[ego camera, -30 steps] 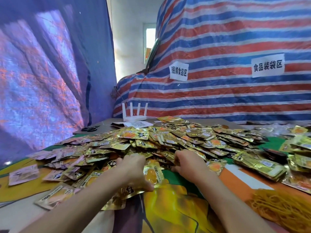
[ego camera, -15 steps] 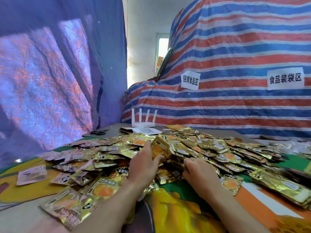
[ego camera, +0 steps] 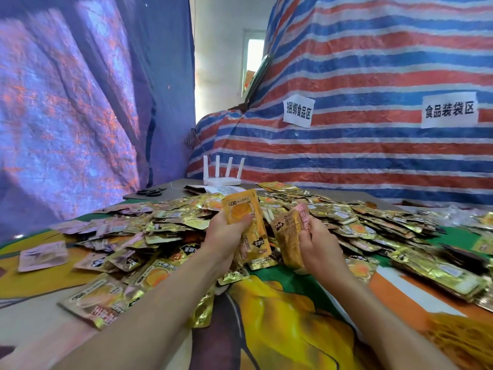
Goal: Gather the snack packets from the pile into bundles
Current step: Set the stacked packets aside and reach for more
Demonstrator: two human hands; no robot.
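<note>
While L hand (ego camera: 226, 233) grips orange packet (ego camera: 244, 222) upright w/ thumb across it, R hand (ego camera: 317, 244) grasps second packet (ego camera: 289, 236), both above pile (ego camera: 165, 231).

Left hand: the left hand (ego camera: 226, 237) has risen off the heap of gold foil snack packets (ego camera: 170, 228) to centre frame, now gripping an upright orange-gold foil packet (ego camera: 240, 206).
Right hand: the right hand (ego camera: 318, 247) no longer lies flat on the heap; raised right of centre, its fingers (ego camera: 306, 237) hold an orange-and-pink packet stack (ego camera: 289, 225).
</note>
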